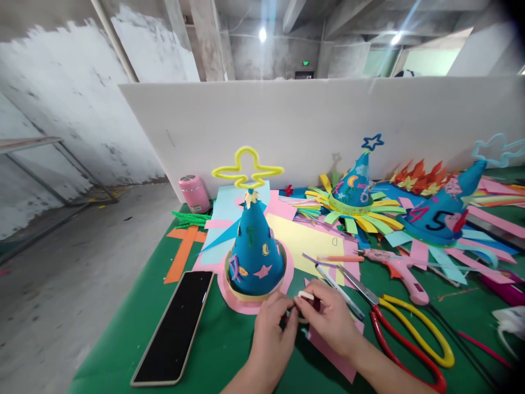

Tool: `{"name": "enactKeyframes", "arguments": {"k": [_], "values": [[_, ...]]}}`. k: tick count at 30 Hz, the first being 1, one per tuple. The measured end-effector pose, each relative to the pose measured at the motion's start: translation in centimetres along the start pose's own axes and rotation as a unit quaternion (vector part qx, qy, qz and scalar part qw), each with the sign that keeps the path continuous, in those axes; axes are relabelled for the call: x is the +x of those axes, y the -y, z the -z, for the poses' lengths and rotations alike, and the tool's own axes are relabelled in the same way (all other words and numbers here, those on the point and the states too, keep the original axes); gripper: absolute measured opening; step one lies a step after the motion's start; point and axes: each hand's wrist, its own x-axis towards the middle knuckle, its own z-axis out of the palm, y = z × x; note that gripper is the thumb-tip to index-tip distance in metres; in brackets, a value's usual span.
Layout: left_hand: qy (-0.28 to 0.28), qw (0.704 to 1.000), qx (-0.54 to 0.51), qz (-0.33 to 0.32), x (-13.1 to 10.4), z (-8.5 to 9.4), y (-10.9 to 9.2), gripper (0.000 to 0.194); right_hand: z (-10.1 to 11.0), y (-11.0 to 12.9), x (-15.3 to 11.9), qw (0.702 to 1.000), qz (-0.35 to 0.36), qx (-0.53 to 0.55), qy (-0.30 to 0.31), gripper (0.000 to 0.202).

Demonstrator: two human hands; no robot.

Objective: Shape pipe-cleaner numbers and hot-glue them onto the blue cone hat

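Two hands of yours meet at the lower centre of the frame, above the green counter (229,355). The fingers of your right hand (333,317) are pinching a small pale piece (305,296); those of your left hand (273,331) are bent close beside it, but I cannot tell whether they pinch something too. Just behind, near the centre, stands the blue cone hat (253,249) with a pink brim (225,293). At lower left lies the phone (174,331), at lower right the scissors (377,304).
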Motion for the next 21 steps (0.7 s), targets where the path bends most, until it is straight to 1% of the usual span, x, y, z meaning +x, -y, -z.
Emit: {"name": "enactKeyframes", "arguments": {"k": [7, 13, 16, 18, 19, 21], "values": [[-0.004, 1.0, 0.019, -0.011, 0.0, 0.0, -0.1, 0.016, -0.1, 0.5, -0.2, 0.995, 0.041, -0.085, -0.018, 0.024], [-0.013, 1.0, -0.017, -0.006, 0.0, 0.0, 0.1, 0.017, -0.2, 0.6, -0.5, 0.993, 0.07, -0.099, -0.009, 0.021], [-0.006, 0.997, -0.079, 0.016, 0.2, 0.3, 0.2, 0.013, 0.1, 0.9, -0.7, 0.993, 0.078, -0.087, 0.007, 0.012], [0.014, 0.988, -0.145, 0.052, 0.4, 0.6, 0.2, 0.012, 0.8, 1.3, -0.7, 0.994, 0.079, -0.069, 0.009, 0.016], [0.034, 0.979, -0.185, 0.077, 0.5, 0.7, 0.2, 0.014, 1.3, 1.5, -0.8, 0.995, 0.077, -0.06, 0.001, 0.02], [0.071, 0.949, -0.278, 0.133, 0.7, 1.0, 0.2, 0.019, 2.9, 1.8, -0.9, 0.996, 0.066, -0.054, -0.041, 0.021]]}}
